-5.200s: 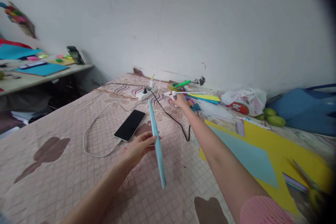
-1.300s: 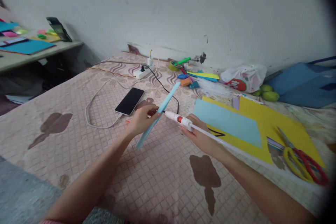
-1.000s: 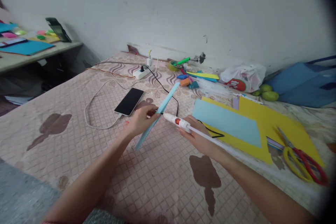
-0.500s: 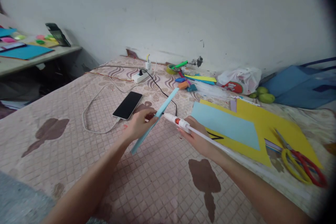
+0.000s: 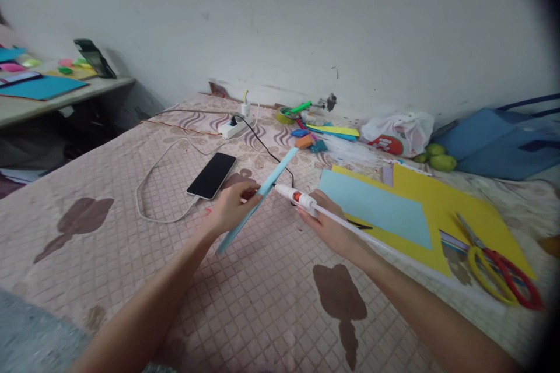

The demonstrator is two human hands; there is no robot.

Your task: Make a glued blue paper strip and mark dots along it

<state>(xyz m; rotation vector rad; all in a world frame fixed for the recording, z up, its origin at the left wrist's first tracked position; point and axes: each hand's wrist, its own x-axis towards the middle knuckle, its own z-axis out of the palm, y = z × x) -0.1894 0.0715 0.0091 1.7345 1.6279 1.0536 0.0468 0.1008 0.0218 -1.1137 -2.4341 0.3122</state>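
"What's on your head view?"
"From my seat, I see the left hand (image 5: pixel 234 205) pinching a light-blue piece (image 5: pixel 280 169), tilted above the patterned cloth (image 5: pixel 262 303)."
"And the right hand (image 5: pixel 329 224)?"
"Gripping a white glue gun (image 5: pixel 296 197), nozzle at that piece; I can't tell whether they touch. Scissors (image 5: pixel 479 243) lie far right."

Carries, on a tabletop (image 5: pixel 271 303) draped in patterned cloth (image 5: pixel 131 245), a phone (image 5: pixel 212 176) left of centre and a power strip (image 5: pixel 234 127) toward the far left corner — plus tape (image 5: pixel 282 118), a plastic bag (image 5: pixel 400 133) and green fruit (image 5: pixel 441 162) along the far edge. Holds yellow sheets (image 5: pixel 472 198) toward the right edge — scissors (image 5: pixel 480 245) partly across them.
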